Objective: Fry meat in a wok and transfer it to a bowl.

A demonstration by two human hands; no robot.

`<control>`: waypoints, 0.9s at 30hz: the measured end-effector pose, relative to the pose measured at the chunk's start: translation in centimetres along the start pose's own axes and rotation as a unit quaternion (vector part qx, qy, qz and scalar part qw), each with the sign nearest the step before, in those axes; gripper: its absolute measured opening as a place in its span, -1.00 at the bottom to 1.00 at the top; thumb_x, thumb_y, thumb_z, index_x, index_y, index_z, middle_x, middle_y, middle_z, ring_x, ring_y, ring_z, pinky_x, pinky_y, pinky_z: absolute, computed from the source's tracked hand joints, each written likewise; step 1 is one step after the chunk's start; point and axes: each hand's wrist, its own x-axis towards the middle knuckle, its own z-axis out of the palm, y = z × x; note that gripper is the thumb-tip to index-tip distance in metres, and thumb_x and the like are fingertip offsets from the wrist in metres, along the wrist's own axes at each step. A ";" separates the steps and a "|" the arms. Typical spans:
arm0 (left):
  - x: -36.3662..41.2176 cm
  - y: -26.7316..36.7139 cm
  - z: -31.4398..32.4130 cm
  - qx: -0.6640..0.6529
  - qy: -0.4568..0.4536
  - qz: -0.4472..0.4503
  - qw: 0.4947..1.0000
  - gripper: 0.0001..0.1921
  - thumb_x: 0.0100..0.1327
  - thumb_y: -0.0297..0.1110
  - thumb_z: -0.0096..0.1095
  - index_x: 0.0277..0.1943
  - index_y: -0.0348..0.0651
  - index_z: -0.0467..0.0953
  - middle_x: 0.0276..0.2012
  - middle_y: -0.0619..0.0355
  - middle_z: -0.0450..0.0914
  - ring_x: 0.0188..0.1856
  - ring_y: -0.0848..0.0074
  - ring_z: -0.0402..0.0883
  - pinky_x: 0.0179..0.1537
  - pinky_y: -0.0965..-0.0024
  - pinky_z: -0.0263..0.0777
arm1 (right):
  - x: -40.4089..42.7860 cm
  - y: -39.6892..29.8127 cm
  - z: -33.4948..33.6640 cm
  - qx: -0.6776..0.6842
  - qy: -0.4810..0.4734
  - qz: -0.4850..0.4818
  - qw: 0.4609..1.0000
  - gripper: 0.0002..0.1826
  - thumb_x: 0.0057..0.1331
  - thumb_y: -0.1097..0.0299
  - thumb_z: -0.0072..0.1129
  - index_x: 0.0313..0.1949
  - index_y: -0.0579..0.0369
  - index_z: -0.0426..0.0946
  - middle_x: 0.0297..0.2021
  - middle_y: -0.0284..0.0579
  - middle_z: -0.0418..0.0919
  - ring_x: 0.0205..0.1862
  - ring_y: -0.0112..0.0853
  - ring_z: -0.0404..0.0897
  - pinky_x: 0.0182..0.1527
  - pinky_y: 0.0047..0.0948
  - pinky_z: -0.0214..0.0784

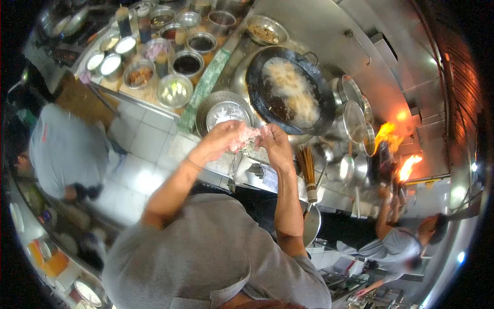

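Note:
Pale pink raw meat stretches between my two hands. My left hand cups the larger lump of it. With its fingertips, my right hand pinches the other end. Just beyond and below the hands, a metal bowl with white residue inside sits in a perforated metal colander. Ahead and to the right stands a black wok of bubbling oil. Golden battered pieces float in its foam.
Metal bowls of ingredients and squeeze bottles crowd the counter at upper left. Right of the wok hang mesh strainers, near a bamboo wok brush. Flames rise by a co-worker; another person stands at left.

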 end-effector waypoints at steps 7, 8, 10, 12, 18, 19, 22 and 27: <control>0.0 0.7 -1.0 0.012 -0.039 -0.030 0.999 -0.77 0.30 -0.28 0.16 -0.10 -0.25 0.48 -0.42 0.21 0.55 -0.58 0.63 0.46 -0.63 0.56 0.31 | 0.7 -0.2 -0.4 0.132 0.007 0.001 0.991 -0.86 0.42 0.41 -0.07 -0.24 0.23 0.40 -0.50 -0.23 0.47 -0.53 -0.55 0.41 -0.43 -0.56 0.31; 0.0 0.8 -1.0 0.011 -0.036 -0.028 0.999 -0.77 0.30 -0.28 0.16 -0.10 -0.25 0.48 -0.42 0.21 0.55 -0.58 0.63 0.46 -0.63 0.56 0.31 | 0.6 -0.3 -0.6 0.140 0.005 0.004 0.990 -0.83 0.41 0.44 -0.08 -0.12 0.25 0.44 -0.45 -0.22 0.48 -0.50 -0.54 0.41 -0.39 -0.55 0.32; -0.7 1.1 -0.6 0.020 0.012 -0.024 0.999 -0.75 0.24 -0.37 0.19 -0.06 -0.27 0.48 -0.44 0.21 0.54 -0.60 0.63 0.46 -0.65 0.56 0.30 | 0.4 -0.9 -0.3 0.172 -0.009 0.018 0.985 -0.81 0.41 0.45 -0.09 -0.08 0.25 0.44 -0.43 -0.22 0.48 -0.48 -0.54 0.41 -0.38 -0.55 0.32; -0.6 0.9 -0.8 0.039 0.024 -0.022 0.999 -0.74 0.24 -0.38 0.19 -0.04 -0.27 0.48 -0.45 0.22 0.53 -0.59 0.65 0.46 -0.64 0.58 0.29 | 0.5 -0.7 -0.4 0.231 -0.045 0.045 0.971 -0.73 0.40 0.43 -0.05 0.02 0.26 0.44 -0.39 -0.22 0.47 -0.41 -0.54 0.39 -0.36 -0.56 0.30; -0.1 1.1 -0.5 0.146 -0.010 0.033 0.989 -0.78 0.30 -0.34 0.16 -0.07 -0.26 0.49 -0.50 0.31 0.47 -0.58 0.75 0.37 -0.62 0.64 0.21 | 1.1 1.1 0.0 0.003 -0.102 0.040 0.994 -0.82 0.31 0.38 0.13 -0.19 0.23 0.46 -0.46 -0.31 0.47 -0.48 -0.60 0.38 -0.44 -0.60 0.28; 0.0 1.0 -0.7 0.176 -0.024 0.071 0.981 -0.78 0.31 -0.31 0.15 -0.08 -0.25 0.49 -0.51 0.33 0.45 -0.58 0.77 0.33 -0.62 0.66 0.19 | 1.0 1.1 -0.1 0.003 -0.102 0.040 0.994 -0.82 0.31 0.38 0.13 -0.19 0.23 0.46 -0.46 -0.31 0.47 -0.48 -0.60 0.38 -0.44 -0.60 0.28; 0.0 1.3 -0.7 0.193 -0.011 0.073 0.978 -0.78 0.33 -0.29 0.14 -0.10 -0.25 0.49 -0.52 0.35 0.42 -0.57 0.81 0.28 -0.62 0.68 0.13 | 0.9 1.3 -0.5 0.062 -0.094 0.022 0.993 -0.86 0.28 0.43 0.17 -0.24 0.20 0.42 -0.48 -0.34 0.47 -0.48 -0.62 0.40 -0.46 -0.63 0.28; 0.3 -0.5 -0.3 0.193 -0.030 0.146 0.970 -0.80 0.31 -0.32 0.17 -0.12 -0.25 0.49 -0.46 0.30 0.46 -0.47 0.72 0.38 -0.48 0.60 0.28 | 0.2 1.1 0.7 0.062 -0.044 -0.023 0.997 -0.84 0.29 0.47 0.14 -0.17 0.25 0.45 -0.48 -0.31 0.48 -0.48 -0.59 0.43 -0.43 -0.58 0.31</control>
